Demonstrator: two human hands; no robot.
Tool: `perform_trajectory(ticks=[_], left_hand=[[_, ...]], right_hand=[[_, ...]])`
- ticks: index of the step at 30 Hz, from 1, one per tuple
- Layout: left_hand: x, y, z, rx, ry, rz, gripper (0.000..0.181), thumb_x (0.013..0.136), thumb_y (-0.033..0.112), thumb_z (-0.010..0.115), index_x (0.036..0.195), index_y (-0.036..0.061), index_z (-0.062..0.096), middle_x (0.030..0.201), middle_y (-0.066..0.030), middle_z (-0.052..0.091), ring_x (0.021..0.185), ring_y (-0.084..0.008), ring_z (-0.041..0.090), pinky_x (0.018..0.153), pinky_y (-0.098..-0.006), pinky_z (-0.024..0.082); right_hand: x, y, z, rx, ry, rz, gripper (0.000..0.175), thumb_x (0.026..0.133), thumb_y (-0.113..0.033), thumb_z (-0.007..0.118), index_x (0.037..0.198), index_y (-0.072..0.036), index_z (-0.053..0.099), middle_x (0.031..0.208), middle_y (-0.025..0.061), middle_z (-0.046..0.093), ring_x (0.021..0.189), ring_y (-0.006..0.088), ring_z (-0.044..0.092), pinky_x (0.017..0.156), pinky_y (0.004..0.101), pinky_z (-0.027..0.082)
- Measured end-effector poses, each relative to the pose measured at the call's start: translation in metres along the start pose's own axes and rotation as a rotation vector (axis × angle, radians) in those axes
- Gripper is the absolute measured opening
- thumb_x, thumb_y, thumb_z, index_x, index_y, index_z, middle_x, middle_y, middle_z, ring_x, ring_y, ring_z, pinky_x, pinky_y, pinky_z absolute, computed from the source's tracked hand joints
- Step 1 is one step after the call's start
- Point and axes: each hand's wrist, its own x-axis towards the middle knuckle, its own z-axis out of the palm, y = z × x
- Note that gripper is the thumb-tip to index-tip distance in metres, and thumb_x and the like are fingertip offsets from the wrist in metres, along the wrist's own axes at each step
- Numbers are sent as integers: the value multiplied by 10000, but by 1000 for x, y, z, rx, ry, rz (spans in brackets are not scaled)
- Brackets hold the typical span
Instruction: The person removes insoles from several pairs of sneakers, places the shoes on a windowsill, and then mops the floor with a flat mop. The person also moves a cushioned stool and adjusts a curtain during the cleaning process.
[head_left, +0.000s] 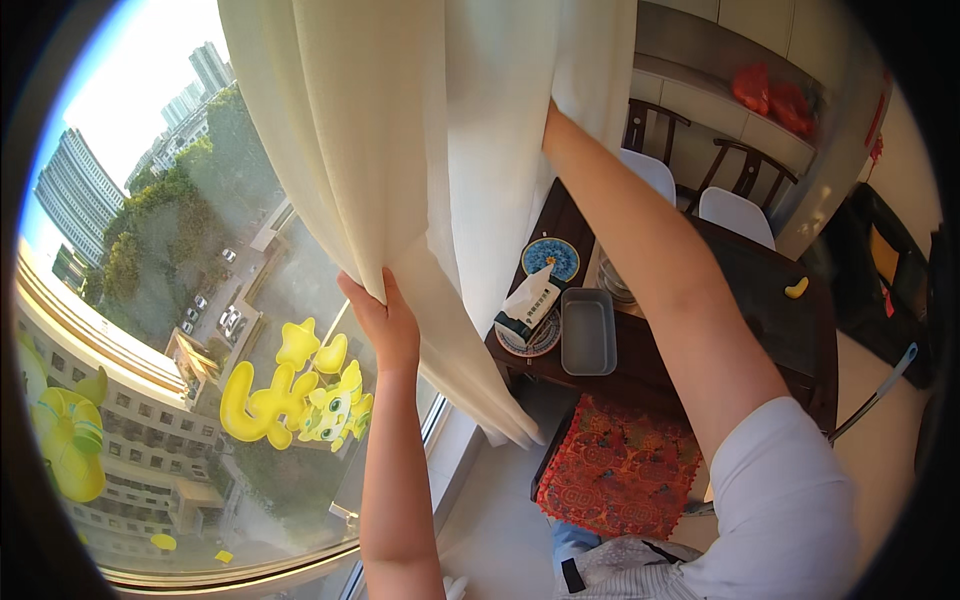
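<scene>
A long cream curtain (360, 135) hangs before me, drawn partly across a window (300, 495). My left hand (390, 326) pinches a fold of it near the window glass, thumb on the near side and fingers partly hidden by the cloth. My right arm reaches forward over a dark wooden table (645, 337) and passes behind a second stretch of pale curtain (495, 150). That cloth hides my right hand, so its hold cannot be seen.
On the table sit a grey rectangular bin (589, 334), a tissue pack (531, 304), a blue patterned plate (551, 259) and a yellow object (796, 288). A stool with a red patterned cover (619, 469) stands below. White-seated chairs (735, 214) are behind. Yellow stickers (270, 405) mark the glass.
</scene>
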Motion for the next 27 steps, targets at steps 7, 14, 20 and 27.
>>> perform_trajectory(ticks=[7, 14, 20, 27], left_hand=[[-84, -8, -77, 150, -269, 33, 684, 873, 252, 586, 1372, -30, 212, 1352, -136, 358, 1278, -256, 305, 1065, -360, 206], [-208, 23, -155, 376, -468, -393, 624, 864, 242, 587, 1323, -25, 259, 1294, -139, 394, 1228, -265, 344, 1017, -364, 239], [-258, 49, -255, 588, -122, -513, 573, 856, 233, 587, 1280, -21, 299, 1244, -142, 425, 1185, -273, 377, 977, -367, 268], [-282, 57, -296, 602, 39, -524, 514, 846, 223, 588, 1231, -17, 345, 1186, -145, 462, 1134, -282, 416, 929, -371, 301]], right_hand=[[-248, -104, 216, 189, -438, -315, 191, 804, -139, 562, 917, 16, 574, 845, 98, 577, 779, 180, 507, 663, 338, 416], [-383, -193, 314, 754, -1258, -690, 407, 755, -241, 639, 1037, 41, 559, 1040, 269, 569, 1011, 403, 502, 909, 432, 383], [-259, -152, 85, -107, -326, -415, 548, 680, -105, 723, 1151, -46, 449, 1091, 126, 455, 1033, 291, 462, 910, 359, 390], [-52, -91, -29, -693, 379, -95, 1189, 530, -441, 836, 1360, 34, 130, 1283, 238, 346, 1203, 346, 355, 993, 415, 327]])
